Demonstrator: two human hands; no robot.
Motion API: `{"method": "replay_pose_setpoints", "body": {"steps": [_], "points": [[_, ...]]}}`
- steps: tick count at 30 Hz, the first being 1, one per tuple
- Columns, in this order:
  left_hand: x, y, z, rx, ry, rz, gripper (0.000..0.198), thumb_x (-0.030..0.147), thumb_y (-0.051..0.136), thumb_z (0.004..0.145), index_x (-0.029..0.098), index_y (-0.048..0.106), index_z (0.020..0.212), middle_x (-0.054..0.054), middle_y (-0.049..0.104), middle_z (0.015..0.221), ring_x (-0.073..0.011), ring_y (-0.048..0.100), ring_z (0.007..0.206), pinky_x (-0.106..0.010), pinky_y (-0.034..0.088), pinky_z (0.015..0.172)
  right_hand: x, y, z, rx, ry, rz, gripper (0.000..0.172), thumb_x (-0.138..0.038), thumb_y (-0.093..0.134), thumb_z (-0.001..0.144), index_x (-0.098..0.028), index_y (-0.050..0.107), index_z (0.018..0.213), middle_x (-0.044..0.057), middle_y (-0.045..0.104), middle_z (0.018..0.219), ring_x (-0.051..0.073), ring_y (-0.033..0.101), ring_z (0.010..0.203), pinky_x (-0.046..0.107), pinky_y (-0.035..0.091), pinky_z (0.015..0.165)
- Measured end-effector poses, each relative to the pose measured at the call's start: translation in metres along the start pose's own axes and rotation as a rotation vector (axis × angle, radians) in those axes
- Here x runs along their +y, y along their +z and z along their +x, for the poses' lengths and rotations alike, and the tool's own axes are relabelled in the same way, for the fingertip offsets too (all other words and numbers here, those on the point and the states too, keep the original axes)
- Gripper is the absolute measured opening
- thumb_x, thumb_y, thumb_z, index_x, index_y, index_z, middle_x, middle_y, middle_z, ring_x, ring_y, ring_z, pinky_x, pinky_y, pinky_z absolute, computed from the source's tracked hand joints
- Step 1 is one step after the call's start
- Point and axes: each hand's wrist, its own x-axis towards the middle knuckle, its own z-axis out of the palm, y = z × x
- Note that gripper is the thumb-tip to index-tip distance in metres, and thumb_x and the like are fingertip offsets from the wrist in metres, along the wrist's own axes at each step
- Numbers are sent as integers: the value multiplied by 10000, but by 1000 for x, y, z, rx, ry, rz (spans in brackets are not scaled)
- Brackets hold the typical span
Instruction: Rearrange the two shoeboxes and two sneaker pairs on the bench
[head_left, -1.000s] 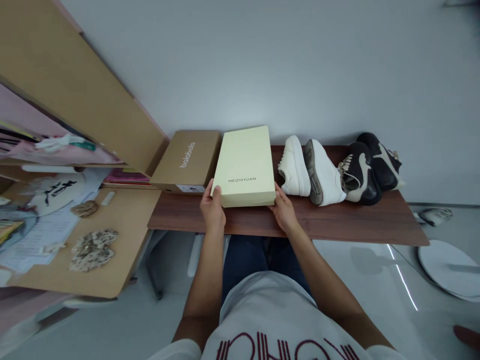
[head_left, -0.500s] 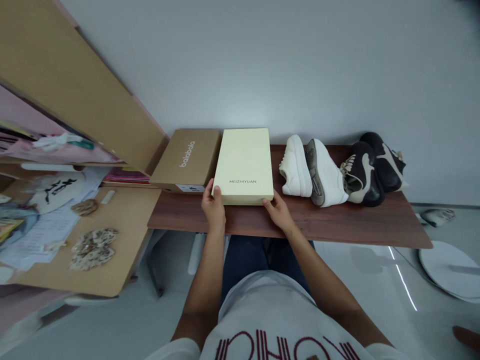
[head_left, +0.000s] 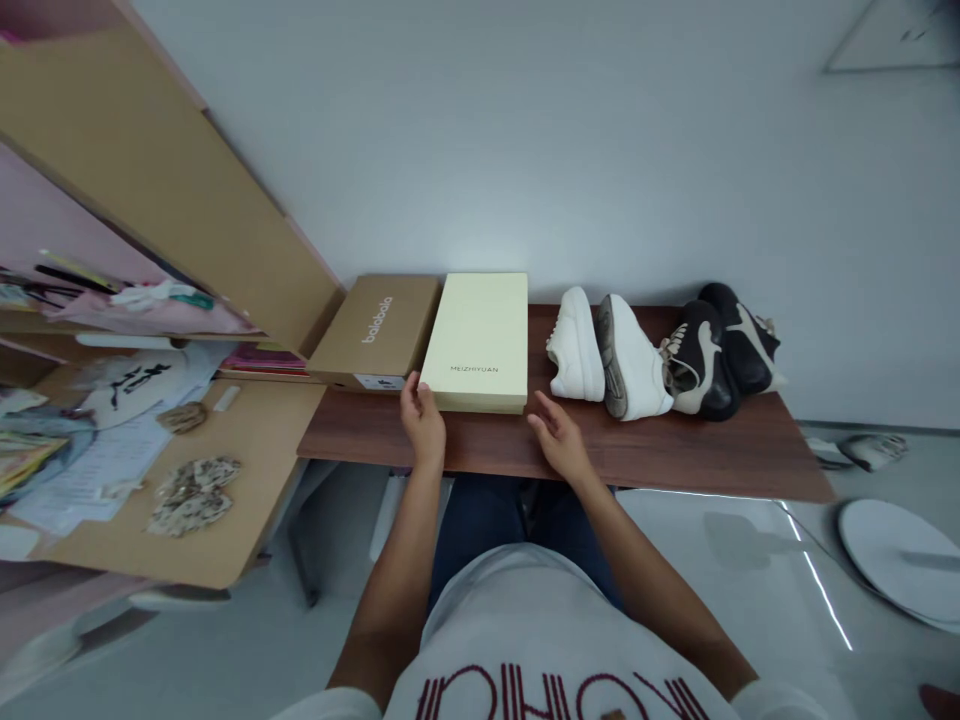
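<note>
A cream box (head_left: pixel 480 335) marked MEIZHIYUAN lies on the dark wooden shelf (head_left: pixel 495 440), beside a brown balabala box (head_left: pixel 382 325). My left hand (head_left: pixel 424 420) is at the cream box's front left corner, fingers apart, holding nothing. Just off the front right corner is my right hand (head_left: pixel 559 435), open, with its fingers spread and a gap to the box. To the right stand white shoes (head_left: pixel 576 350), one of them tilted with its grey sole (head_left: pixel 611 360) showing, and then a black and beige pair (head_left: pixel 701 365).
On the left, a light wooden desk (head_left: pixel 270 430) holds papers (head_left: pixel 112 470), a white cap (head_left: pixel 139 385), a patterned bow (head_left: pixel 196 495) and a brown hair tie (head_left: pixel 182 417). A tall wooden panel (head_left: pixel 247 240) rises beside the brown box. A round white object (head_left: pixel 900 555) is on the floor at right.
My right hand has let go of the cream box and moved away from its corner. My left hand's fingers have loosened at the other corner. The view has shifted slightly.
</note>
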Motion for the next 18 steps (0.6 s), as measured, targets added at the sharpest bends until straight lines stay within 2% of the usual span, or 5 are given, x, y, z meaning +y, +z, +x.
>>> {"method": "replay_pose_setpoints", "body": {"steps": [4, 7, 10, 12, 18], "points": [[21, -4, -44, 5, 218, 75, 430, 412, 626, 928, 224, 590, 1314, -151, 509, 1464, -237, 448, 1414, -361, 308, 1202, -13, -59, -26, 90, -31, -93, 494, -540, 641, 889, -234, 695, 1273, 116, 690, 1327, 290, 645, 1236, 504, 474, 1115], [33, 10, -83, -216, 282, 59, 411, 355, 665, 898, 246, 619, 1292, -142, 541, 1425, -258, 470, 1385, -402, 334, 1192, -18, -109, -40, 249, -42, -232, 431, -540, 642, 884, -236, 743, 1173, 113, 741, 1213, 301, 673, 1173, 524, 474, 1105], [31, 39, -111, -485, 149, 26, 443, 294, 685, 870, 261, 620, 1307, -138, 561, 1403, -268, 522, 1325, -409, 433, 1113, -14, -147, -45, 434, -32, -320, 493, -583, 622, 877, -213, 736, 1183, 133, 737, 1208, 308, 681, 1144, 530, 481, 1090], [22, 61, -120, -590, 0, 18, 497, 253, 693, 847, 259, 596, 1334, -142, 544, 1423, -271, 530, 1317, -411, 472, 1068, -9, -162, -42, 497, 2, -337, 564, -615, 612, 868, -189, 714, 1223, 153, 722, 1235, 314, 684, 1134, 537, 491, 1078], [-5, 123, -112, -551, -292, -14, 666, 206, 809, 723, 215, 555, 1338, -159, 453, 1525, -291, 454, 1405, -411, 433, 1109, 16, -171, -19, 410, 106, -208, 785, -670, 690, 779, -157, 605, 1368, 200, 653, 1345, 344, 651, 1205, 570, 501, 1070]]}}
